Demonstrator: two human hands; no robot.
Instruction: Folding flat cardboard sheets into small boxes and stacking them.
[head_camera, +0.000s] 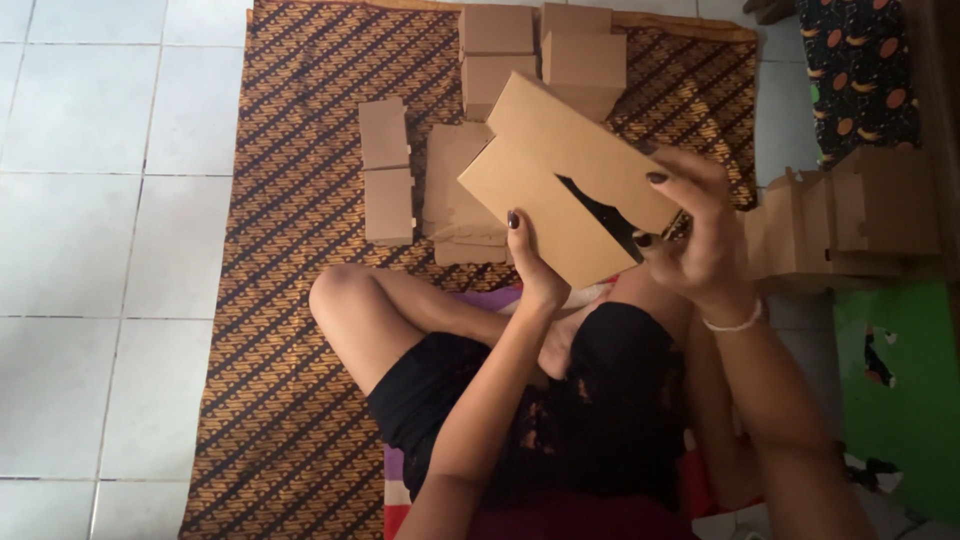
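Note:
I hold a flat brown cardboard box (560, 180) tilted in front of me, its flaps partly folded with a dark gap showing between two panels. My left hand (533, 265) supports its lower edge from beneath, thumb on the front face. My right hand (695, 225) grips the right end, fingers curled over the flap. I sit cross-legged on a patterned brown mat (290, 300).
Several folded small cardboard boxes (387, 170) lie on the mat ahead, with more stacked at the far edge (540, 50). A pile of flat cardboard blanks (455, 195) lies under the held box. More assembled boxes (850, 215) stand to the right, beside a green surface (900, 390). White floor tiles (100, 200) lie to the left.

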